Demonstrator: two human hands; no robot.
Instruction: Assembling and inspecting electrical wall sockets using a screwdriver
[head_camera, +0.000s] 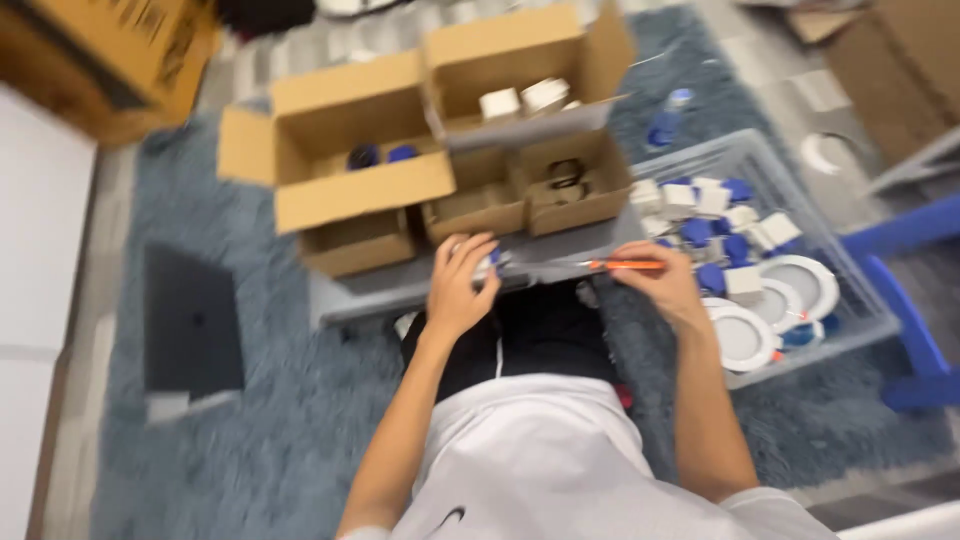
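Note:
My left hand (460, 285) is curled around a small white and blue part (487, 266) at the near edge of a grey board (390, 290) that lies across my lap. My right hand (660, 283) grips an orange-handled screwdriver (625, 265), its shaft pointing left toward the part. The frame is blurred, so finer detail of the part cannot be made out.
Several open cardboard boxes (350, 150) stand on the board, some holding small white and blue pieces. A grey plastic crate (860, 300) at my right holds white round fittings and blue and white parts. A dark laptop (190, 320) lies on the blue shaggy rug at left.

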